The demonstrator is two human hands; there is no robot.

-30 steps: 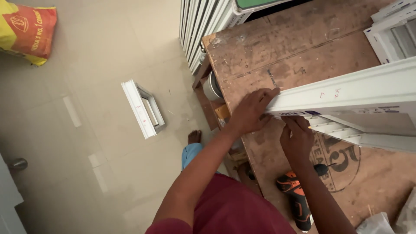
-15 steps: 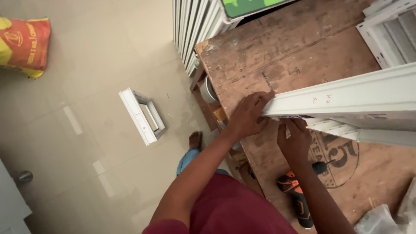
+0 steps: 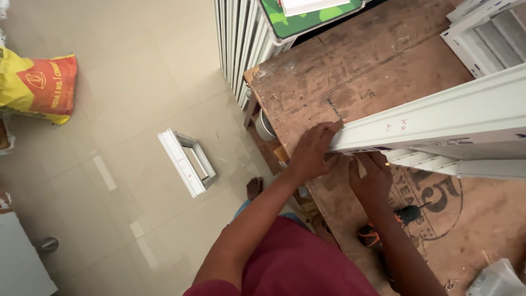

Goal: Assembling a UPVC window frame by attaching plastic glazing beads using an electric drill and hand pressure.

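A long white plastic frame profile [image 3: 438, 118] lies across a worn wooden workbench [image 3: 356, 71] and runs off the right edge. My left hand [image 3: 311, 151] grips its near end, fingers over the top edge. My right hand [image 3: 372, 178] is just below that end, fingers curled at the underside of the profile; I cannot tell if it holds anything small. More white profile pieces [image 3: 455, 164] lie beneath the long one.
An orange and black power drill [image 3: 386, 227] lies on the bench by my right forearm. White frames [image 3: 235, 38] lean against the bench's far end. A small white frame [image 3: 187, 161] and a yellow-orange sack [image 3: 35, 85] are on the tiled floor.
Both hands stay at the profile's end; the view has shifted slightly, and my right hand has moved a little closer under the profile.
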